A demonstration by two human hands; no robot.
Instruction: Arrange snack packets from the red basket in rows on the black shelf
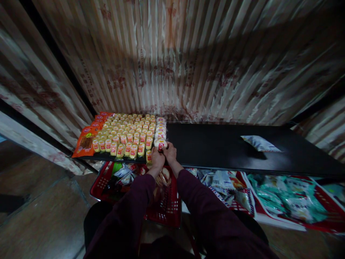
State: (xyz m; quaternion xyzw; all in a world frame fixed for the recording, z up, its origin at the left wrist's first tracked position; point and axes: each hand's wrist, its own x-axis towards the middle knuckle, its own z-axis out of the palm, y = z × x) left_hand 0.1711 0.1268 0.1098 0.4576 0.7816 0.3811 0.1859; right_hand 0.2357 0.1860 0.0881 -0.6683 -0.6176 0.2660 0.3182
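Observation:
Both hands meet at a round white packet with a red label, at the front end of a column of white packets on the black shelf. My left hand closes on the packet's lower left side. From the right, the fingers of my right hand grip its other side. Directly left of the column stand many small yellow packets with red labels in tight rows. Orange bags line the shelf's left end.
A white and blue bag lies on the shelf's right part. Below the front edge are a red basket of mixed packets, blue and white bags, and a basket of teal bags. Striped curtain hangs behind.

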